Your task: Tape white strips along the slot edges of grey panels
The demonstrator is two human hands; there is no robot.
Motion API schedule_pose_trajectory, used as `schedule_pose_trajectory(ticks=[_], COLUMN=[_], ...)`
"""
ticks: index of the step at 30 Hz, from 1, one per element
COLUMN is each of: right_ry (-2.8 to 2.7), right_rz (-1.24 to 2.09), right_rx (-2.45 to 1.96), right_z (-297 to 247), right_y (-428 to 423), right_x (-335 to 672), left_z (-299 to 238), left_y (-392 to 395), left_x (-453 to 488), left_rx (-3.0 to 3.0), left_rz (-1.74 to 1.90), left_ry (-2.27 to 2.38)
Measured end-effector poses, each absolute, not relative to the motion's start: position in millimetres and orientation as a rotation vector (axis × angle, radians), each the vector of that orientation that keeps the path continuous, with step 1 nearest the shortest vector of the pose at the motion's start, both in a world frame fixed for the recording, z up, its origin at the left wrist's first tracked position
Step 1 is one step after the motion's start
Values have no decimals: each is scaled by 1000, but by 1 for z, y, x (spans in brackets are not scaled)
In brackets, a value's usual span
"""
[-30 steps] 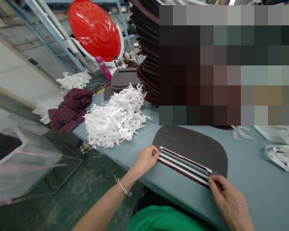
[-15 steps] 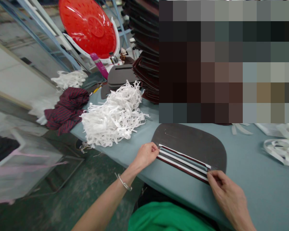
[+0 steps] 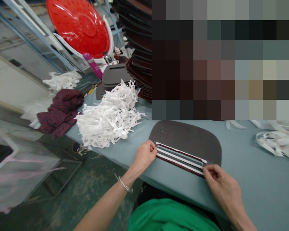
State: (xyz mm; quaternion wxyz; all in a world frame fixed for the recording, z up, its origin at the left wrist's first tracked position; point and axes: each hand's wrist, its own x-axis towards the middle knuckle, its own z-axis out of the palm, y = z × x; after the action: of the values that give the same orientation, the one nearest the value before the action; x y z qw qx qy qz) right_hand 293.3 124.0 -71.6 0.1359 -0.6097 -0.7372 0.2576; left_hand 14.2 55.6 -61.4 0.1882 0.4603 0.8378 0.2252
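A dark grey-brown panel [image 3: 185, 134] with rounded corners lies flat on the blue-grey tabletop, a long slot near its front edge. White strips run along the slot and the panel's near edge, with dark red edging beside them. At the left end of the near white strip [image 3: 179, 164], my left hand [image 3: 145, 154] is closed in a pinch. My right hand [image 3: 223, 181] pinches at the right end, thumb and forefinger together. My fingertips hide the strip's ends, so exactly which layers they grip is unclear.
Left of the panel is a heap of white strips [image 3: 108, 118]; more strips [image 3: 269, 142] lie at the right. Striped dark cloth [image 3: 61, 112], a stack of dark panels [image 3: 137, 57] and a red basin [image 3: 82, 27] stand farther back. Blurred blocks cover the upper right.
The camera view has shifted slightly, moving the scene a little left and up. Both hands keep their pinch at the strip's ends, with little visible motion against the panel.
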Motion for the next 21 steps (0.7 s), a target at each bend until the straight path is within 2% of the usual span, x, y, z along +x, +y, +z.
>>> schedule_pose_trajectory(ticks=[3,7,15,21], right_ry=[-2132,-2131,-2127,-2162], right_rz=[759,741,653,562], right_rx=[-1732,-1735,-1790,-1869], right_z=[-70,-65,-61,-67], right_y=[123,121,119,118], right_x=[293,293,288,287], left_z=[-62,-64,-56,-59], left_y=[49,40,18,16], left_x=[29,40,51,64], left_rx=[1629,1940,2226,2182], left_rz=[668,504,153,101], left_ry=[2435,2433,2313,2381])
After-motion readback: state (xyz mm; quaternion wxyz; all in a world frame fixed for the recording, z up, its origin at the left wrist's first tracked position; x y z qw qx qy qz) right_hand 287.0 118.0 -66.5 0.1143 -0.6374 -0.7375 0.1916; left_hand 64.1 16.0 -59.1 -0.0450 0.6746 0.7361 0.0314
